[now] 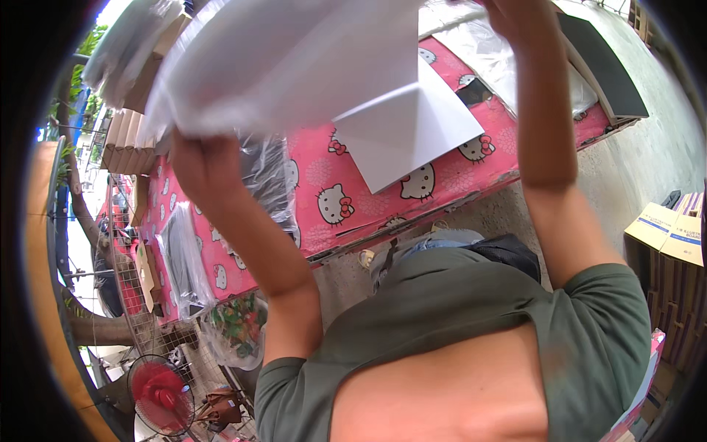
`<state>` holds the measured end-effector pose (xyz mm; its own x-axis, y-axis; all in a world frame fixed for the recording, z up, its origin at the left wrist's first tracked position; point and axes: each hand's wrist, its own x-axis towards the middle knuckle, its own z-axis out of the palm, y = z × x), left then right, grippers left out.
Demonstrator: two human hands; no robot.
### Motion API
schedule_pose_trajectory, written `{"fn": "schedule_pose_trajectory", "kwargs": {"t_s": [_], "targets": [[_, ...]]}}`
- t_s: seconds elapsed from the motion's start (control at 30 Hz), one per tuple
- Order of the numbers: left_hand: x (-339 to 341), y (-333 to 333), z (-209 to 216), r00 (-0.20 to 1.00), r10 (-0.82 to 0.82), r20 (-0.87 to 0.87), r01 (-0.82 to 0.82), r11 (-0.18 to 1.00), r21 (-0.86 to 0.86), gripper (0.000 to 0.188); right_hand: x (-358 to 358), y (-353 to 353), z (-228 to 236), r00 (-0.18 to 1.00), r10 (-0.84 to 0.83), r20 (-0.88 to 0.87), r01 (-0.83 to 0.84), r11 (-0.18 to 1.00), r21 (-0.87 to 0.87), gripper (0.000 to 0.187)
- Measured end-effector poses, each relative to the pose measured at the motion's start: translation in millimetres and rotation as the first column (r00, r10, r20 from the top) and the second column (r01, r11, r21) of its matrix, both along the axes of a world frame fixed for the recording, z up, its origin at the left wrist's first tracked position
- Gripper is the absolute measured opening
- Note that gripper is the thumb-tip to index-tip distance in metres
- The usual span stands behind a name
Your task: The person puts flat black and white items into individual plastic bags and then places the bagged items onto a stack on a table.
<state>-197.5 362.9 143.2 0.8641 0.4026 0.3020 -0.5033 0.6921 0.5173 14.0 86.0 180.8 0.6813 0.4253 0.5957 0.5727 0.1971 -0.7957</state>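
Observation:
My left hand (208, 163) is closed on the lower left corner of a large translucent plastic bag (309, 66), raised above the table and smeared by motion. At the top edge, my right hand (512, 16) is partly cut off; its fingers are not clear enough to tell what they hold. Below and between my hands, a white board (416, 140) lies on the pink, cat-printed table cover (317, 199), its upper left part hidden behind the plastic. Flat clear plastic (508, 62) lies near my right forearm.
Dark sheets in clear plastic (266, 177) and another wrapped pack (184, 258) lie on the table's left. A dark board (607, 66) lies at the right end. Brown cartons (127, 140) stand far left, a red fan (162, 394) lower left, yellow-topped boxes (666, 232) right.

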Motion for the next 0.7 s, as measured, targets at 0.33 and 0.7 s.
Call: {"fn": "schedule_pose_trajectory", "kwargs": {"t_s": [0.33, 0.7], "targets": [[73, 72, -210, 0.365, 0.907, -0.21, -0.487, 0.378, 0.787, 0.037, 68, 104, -222, 0.973, -0.181, -0.142, 0.076, 0.835, -0.545, 0.034], [20, -35, -217, 0.534, 0.376, -0.757, -0.081, 0.914, 0.397, 0.035, 0, 5, -278, 0.646, -0.068, -0.76, -0.228, 0.933, -0.278, 0.027]]}}
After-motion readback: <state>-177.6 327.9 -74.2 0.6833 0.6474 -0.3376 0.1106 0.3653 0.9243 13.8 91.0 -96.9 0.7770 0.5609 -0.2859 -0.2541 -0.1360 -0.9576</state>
